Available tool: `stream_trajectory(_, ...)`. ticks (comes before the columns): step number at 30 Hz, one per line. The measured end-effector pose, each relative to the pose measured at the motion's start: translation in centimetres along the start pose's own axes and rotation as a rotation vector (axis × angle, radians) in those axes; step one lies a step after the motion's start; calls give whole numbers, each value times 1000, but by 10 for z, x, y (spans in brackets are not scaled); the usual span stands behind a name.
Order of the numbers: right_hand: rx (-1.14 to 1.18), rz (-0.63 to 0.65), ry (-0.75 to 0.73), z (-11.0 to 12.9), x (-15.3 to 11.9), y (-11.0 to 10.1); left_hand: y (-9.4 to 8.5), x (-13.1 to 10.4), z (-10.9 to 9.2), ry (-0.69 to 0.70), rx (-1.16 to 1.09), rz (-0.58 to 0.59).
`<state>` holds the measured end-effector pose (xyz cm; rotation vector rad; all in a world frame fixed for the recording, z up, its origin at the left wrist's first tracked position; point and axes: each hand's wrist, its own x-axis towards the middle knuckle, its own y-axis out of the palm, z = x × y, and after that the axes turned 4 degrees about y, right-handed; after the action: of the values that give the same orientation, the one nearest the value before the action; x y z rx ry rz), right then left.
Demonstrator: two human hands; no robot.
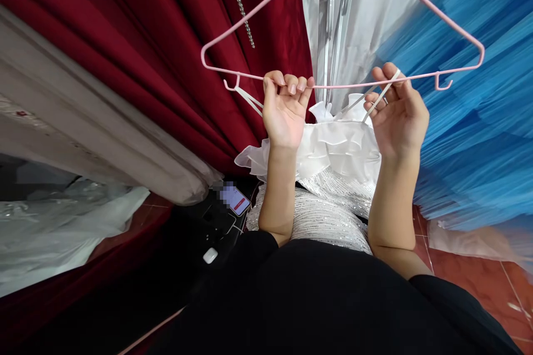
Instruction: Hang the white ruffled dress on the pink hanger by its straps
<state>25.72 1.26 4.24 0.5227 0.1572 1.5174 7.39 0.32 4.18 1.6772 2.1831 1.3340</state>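
Note:
A pink clothes hanger point(433, 6) hangs in front of me, its top beyond the upper edge of the view. My left hand point(287, 108) curls its fingers over the bottom bar. A white strap loop point(249, 101) sits on the hanger's left hook. With my right hand point(397, 113) I pinch another thin white strap point(381, 95) close to the bar, left of the right hook. Both straps lead down to a white dress point(328, 150) with a ruffled top and a sequined body, which hangs below the hanger and is partly hidden by my forearms.
Dark red fabric point(166, 55) hangs at the left beside pale garments point(83, 89). Blue tulle point(466, 105) hangs at the right. Metal poles point(333, 28) stand behind the hanger. A phone point(237, 199) and a small white case point(210, 255) lie on a black surface at lower left.

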Motion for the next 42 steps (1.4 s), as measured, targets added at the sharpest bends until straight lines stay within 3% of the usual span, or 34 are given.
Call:
stream_trajectory(6,-16,-10,-101,-7,0,4,-3,0,-1,-42,-29,58)
stream_trajectory(14,-26,11,-107,-13,12,2,-11,2,0,-112,70,93)
stream_trajectory(19,29,-7,-61,-14,15,2,-28,-2,-29,-135,374,231)
stream_trajectory(21,70,-2,-42,-14,14,3,-42,-1,-45,-33,531,170)
stream_trajectory(24,107,12,-25,-15,15,4,-65,4,-59,153,671,-32)
stream_trajectory(26,107,-1,-24,-17,17,4,-78,10,-59,178,746,-104)
stream_trajectory(28,99,-9,-24,-17,18,4,-84,13,-53,110,781,-71)
stream_trajectory(31,108,19,-39,-17,18,2,-80,14,-43,25,725,16)
stream_trajectory(34,143,52,-53,-17,18,0,-75,13,-41,62,699,-10)
stream_trajectory(39,200,79,-59,-15,16,-2,-76,6,-59,120,694,-108)
stream_trajectory(42,178,62,-17,-13,16,-5,-70,-2,-70,150,519,-106)
